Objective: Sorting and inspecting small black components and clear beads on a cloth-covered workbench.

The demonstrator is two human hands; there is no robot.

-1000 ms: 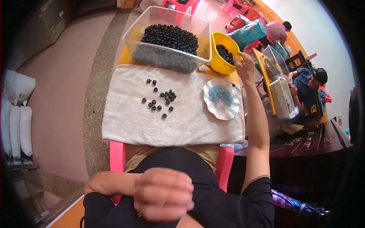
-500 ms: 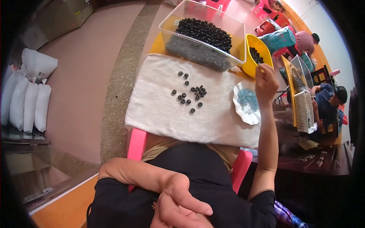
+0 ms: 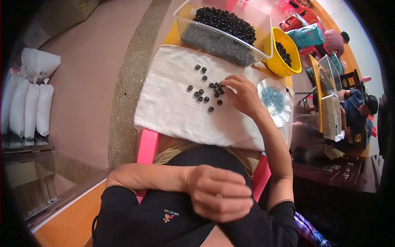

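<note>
Right hand (image 3: 242, 95): fingers bent, tips at the beads; grip cannot be told.
Left hand (image 3: 220, 193): loosely curled before the shirt (image 3: 135, 214); contents hidden.
Black beads (image 3: 201, 91): round, holed, mid-cloth.
Shirt: pale lettering, coloured emblem.
White cloth (image 3: 177, 119): bare stretch toward near edge; frilled plate (image 3: 284, 120) at right.

Right hand (image 3: 242, 94) extends forward, fingers angled left; left hand (image 3: 220, 193) sits nearer, fingers curled, blurred, grip unclear.

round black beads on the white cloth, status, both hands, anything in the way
Right bare hand at small round black beads, grip unclear. Left bare hand over black cloth shirt, grip unclear. Beads loose on white rectangular cloth. Nothing seen blocking them.
</note>
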